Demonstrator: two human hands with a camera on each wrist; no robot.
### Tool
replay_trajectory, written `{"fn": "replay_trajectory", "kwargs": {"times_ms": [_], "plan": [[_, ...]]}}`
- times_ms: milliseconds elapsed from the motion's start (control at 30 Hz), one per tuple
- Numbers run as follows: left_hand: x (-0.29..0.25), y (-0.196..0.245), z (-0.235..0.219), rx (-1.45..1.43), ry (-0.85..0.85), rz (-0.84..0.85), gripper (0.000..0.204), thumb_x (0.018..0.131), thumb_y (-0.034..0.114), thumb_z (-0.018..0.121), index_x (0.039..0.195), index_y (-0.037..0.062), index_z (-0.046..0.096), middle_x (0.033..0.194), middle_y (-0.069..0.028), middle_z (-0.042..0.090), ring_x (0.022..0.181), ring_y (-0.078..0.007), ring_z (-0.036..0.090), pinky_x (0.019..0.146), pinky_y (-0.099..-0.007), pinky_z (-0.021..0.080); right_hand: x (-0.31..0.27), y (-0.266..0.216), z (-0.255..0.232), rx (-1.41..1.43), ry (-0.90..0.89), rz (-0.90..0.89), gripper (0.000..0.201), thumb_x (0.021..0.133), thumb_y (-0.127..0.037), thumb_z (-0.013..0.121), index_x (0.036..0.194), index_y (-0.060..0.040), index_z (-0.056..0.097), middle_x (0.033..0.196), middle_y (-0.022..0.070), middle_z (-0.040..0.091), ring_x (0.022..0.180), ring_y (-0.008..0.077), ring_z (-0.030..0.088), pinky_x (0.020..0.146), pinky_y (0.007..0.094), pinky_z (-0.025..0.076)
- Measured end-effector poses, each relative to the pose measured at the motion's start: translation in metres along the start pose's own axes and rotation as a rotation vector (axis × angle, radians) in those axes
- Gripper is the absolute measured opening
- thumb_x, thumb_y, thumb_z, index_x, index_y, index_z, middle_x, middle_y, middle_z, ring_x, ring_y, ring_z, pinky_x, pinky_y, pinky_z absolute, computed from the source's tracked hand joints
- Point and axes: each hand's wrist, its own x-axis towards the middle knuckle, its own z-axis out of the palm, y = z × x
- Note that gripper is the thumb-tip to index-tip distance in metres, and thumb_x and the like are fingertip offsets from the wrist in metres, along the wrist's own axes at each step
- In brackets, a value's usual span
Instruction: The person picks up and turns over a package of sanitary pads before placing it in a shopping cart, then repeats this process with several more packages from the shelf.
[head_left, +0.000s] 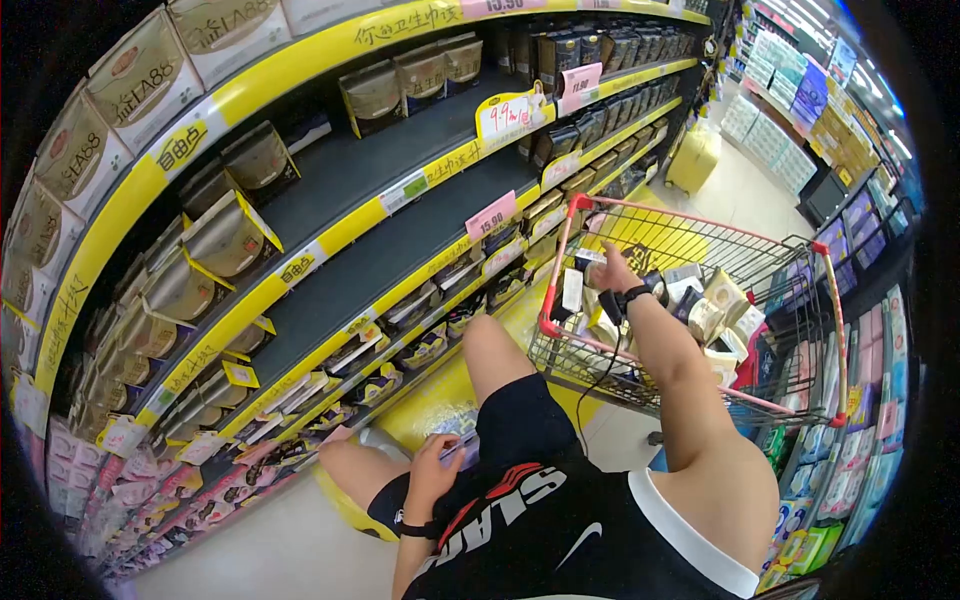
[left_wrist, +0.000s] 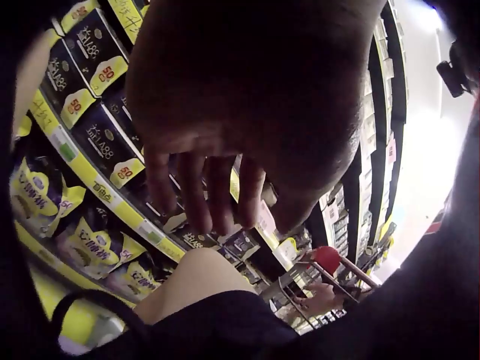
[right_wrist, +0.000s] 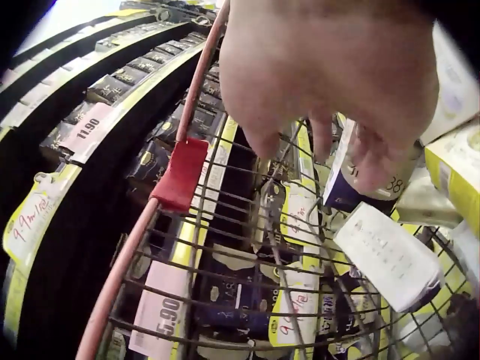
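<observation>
In the head view my right hand is over the near left part of the shopping cart, just inside its red-cornered rim. Its relaxed fingertips overlap a grey and dark blue package in the right wrist view. A white box-shaped pack lies just below that package. My left hand hangs low beside my thigh, near a small purple item in the head view. Its fingers point downward, slightly bent, and nothing shows between them in the left wrist view.
Curved shelves with yellow edges and packages run along the left, with price tags sticking out. Several packs lie in the cart. A yellow suitcase-like box stands beyond it. More shelving lines the right.
</observation>
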Motion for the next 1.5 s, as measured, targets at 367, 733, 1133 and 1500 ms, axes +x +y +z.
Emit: {"fn": "replay_trajectory", "kwargs": {"times_ms": [367,733,1133,1500], "plan": [[-0.005,-0.009,-0.007,0.044,-0.040,-0.091,0.025,0.085,0.015,0.075,0.105,0.0013,0.067,0.097,-0.0162,0.069,0.093,-0.0312,0.069,0.082,-0.0370,0.054,-0.014,0.056,0.024,-1.756,-0.394,-0.176,0.081,0.084,-0.052,0.070,0.155,-0.0252,0.040,0.132,0.0154,0.066,0.101,0.0269,0.069,0.079,0.0396,0.057],[0.008,-0.010,-0.010,0.066,-0.068,-0.007,0.028,0.091,0.023,0.071,0.111,0.0053,0.065,0.105,-0.0132,0.068,0.100,-0.0320,0.067,0.087,-0.0388,0.053,0.004,0.020,0.004,-1.391,-0.248,-0.318,0.040,0.094,-0.047,0.064,0.116,-0.0137,0.061,0.076,0.0062,0.061,0.062,0.0176,0.058,0.055,0.0346,0.051],[-0.011,-0.037,-0.011,0.069,-0.091,-0.030,0.034,0.091,0.035,0.069,0.113,0.0103,0.064,0.110,-0.0130,0.068,0.104,-0.0363,0.065,0.088,-0.0447,0.053,-0.102,-0.081,0.026,-1.135,0.276,-1.185,0.027,0.096,-0.027,0.064,0.096,-0.0015,0.054,0.093,0.0199,0.063,0.086,0.0387,0.061,0.080,0.0446,0.048],[0.009,-0.003,-0.031,-0.540,0.085,0.141,0.056,0.083,0.032,0.083,0.122,0.0008,0.056,0.110,-0.0054,0.064,0.102,-0.0173,0.064,0.089,-0.0346,0.052,-0.275,0.117,0.178,-0.977,-1.133,-0.916,0.023,0.093,-0.013,0.072,0.105,-0.0075,0.053,0.095,0.0034,0.051,0.088,0.0157,0.050,0.079,0.0301,0.044]]}}
